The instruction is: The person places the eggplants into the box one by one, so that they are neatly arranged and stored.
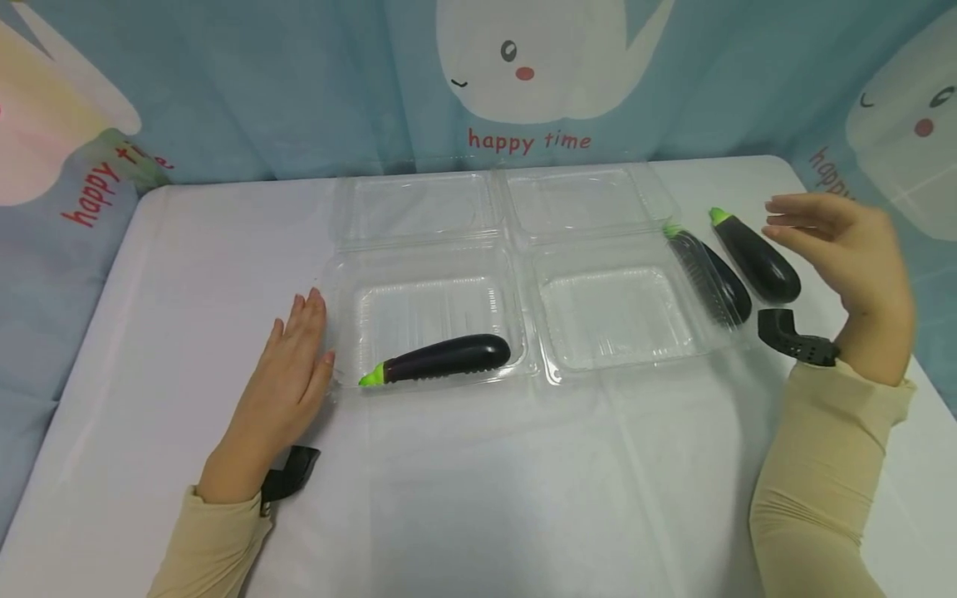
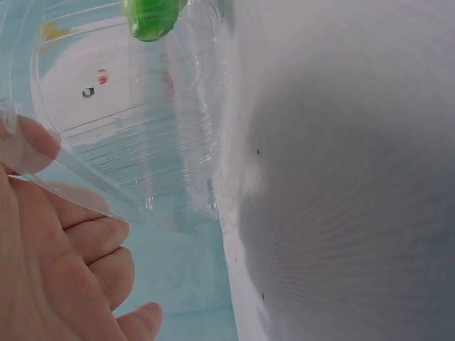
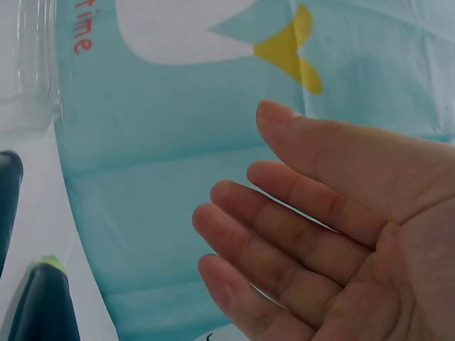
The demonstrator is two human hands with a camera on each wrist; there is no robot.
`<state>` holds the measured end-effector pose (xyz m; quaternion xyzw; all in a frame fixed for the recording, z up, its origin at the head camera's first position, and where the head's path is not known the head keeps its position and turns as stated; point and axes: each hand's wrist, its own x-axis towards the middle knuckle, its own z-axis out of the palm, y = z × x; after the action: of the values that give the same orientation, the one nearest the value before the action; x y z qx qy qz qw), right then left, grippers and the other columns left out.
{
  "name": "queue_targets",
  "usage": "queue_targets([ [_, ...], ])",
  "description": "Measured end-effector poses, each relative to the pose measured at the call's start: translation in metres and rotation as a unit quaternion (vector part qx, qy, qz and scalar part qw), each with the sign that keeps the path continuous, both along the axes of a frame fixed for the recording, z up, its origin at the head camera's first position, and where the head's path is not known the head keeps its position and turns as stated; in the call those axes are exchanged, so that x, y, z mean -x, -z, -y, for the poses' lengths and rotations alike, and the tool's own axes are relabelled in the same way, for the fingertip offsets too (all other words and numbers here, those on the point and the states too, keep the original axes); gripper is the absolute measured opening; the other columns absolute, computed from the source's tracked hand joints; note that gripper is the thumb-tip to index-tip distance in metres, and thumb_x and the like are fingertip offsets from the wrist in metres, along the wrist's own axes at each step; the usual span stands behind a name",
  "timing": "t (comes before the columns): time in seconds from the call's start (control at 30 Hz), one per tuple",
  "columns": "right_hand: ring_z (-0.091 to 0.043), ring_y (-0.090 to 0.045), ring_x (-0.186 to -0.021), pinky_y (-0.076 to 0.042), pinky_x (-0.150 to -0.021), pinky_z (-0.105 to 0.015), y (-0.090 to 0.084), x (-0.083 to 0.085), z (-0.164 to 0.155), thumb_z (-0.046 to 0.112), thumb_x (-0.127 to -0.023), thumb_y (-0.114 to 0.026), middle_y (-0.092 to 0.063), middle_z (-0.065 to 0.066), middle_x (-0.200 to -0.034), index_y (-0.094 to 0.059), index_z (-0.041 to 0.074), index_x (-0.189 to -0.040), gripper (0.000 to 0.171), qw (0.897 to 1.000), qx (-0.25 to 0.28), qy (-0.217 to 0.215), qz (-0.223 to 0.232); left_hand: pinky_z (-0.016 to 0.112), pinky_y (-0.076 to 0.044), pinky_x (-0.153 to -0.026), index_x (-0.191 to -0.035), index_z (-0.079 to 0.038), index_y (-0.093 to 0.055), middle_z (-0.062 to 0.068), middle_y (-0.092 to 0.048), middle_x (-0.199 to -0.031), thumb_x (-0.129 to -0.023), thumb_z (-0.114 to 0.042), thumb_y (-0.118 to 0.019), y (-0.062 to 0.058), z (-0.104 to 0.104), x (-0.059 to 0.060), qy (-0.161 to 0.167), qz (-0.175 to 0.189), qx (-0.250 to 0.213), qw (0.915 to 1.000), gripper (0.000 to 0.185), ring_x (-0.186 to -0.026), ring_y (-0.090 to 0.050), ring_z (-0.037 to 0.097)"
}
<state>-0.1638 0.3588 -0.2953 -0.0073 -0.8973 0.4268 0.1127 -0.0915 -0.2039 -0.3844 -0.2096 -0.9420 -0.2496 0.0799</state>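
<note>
My left hand (image 1: 287, 378) lies with straight fingers along the left side of a clear plastic clamshell box (image 1: 346, 320). In the left wrist view its thumb and fingers (image 2: 106, 238) are right at the transparent rim. A dark eggplant (image 1: 449, 355) with a green stem end lies across the front of that box; its green tip (image 2: 151, 18) shows in the left wrist view. My right hand (image 1: 852, 249) is raised at the right, fingers extended and apart, holding nothing. Nearest to it is a second eggplant (image 1: 757, 257) on the table. Another eggplant (image 1: 728, 286) lies just left, partly seen through clear plastic.
A second clear clamshell box (image 1: 616, 320) stands right beside the first, its lid (image 1: 576, 199) folded back. The first box's lid (image 1: 422, 203) is also laid back. A white cloth covers the table (image 1: 486, 498). Behind hangs a blue printed curtain (image 1: 299, 83).
</note>
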Motion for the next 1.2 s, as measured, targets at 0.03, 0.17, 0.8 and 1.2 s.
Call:
queue_targets([
  [0.03,0.009,-0.057,-0.081,-0.039,-0.070,-0.004,0.001,0.000,-0.001,0.007,-0.085,-0.069,-0.062,0.025,-0.093,-0.067,0.008,-0.118,0.033,1.000,-0.008,0.006,0.001,0.051,-0.008,-0.114,-0.147,0.007,-0.016,0.021,-0.017,-0.153,-0.098,-0.012,-0.040,0.000,0.000,0.000,0.000,-0.001,0.000,1.0000,0.058,-0.142,-0.012,0.033],
  [0.17,0.010,-0.055,-0.081,-0.038,-0.071,-0.005,0.003,0.001,-0.006,0.013,-0.086,-0.069,-0.060,0.026,-0.094,-0.065,0.009,-0.121,0.035,0.999,-0.027,0.026,0.016,0.051,-0.008,-0.114,-0.147,0.007,-0.016,0.021,-0.016,-0.153,-0.098,-0.012,-0.040,-0.001,-0.001,0.000,0.000,-0.001,0.000,1.0000,0.058,-0.142,-0.012,0.032],
  [0.8,0.017,-0.046,-0.075,-0.032,-0.072,-0.013,0.013,-0.002,-0.030,0.027,-0.089,-0.066,-0.048,0.039,-0.082,-0.060,0.003,-0.125,0.043,0.988,-0.110,0.077,0.072,0.051,-0.009,-0.113,-0.147,0.006,-0.016,0.021,-0.016,-0.153,-0.099,-0.014,-0.040,0.002,0.000,0.000,0.005,-0.004,-0.006,1.0000,0.058,-0.142,-0.011,0.031],
  [1.2,0.015,-0.039,-0.079,-0.039,-0.089,-0.039,0.022,-0.001,-0.035,0.039,-0.091,-0.061,-0.045,0.037,-0.088,-0.054,0.000,-0.130,0.056,0.979,-0.143,0.089,0.116,0.052,-0.009,-0.113,-0.147,0.007,-0.017,0.022,-0.018,-0.153,-0.099,-0.014,-0.041,0.004,0.001,0.000,0.004,-0.010,-0.004,0.9999,0.057,-0.142,-0.011,0.031],
])
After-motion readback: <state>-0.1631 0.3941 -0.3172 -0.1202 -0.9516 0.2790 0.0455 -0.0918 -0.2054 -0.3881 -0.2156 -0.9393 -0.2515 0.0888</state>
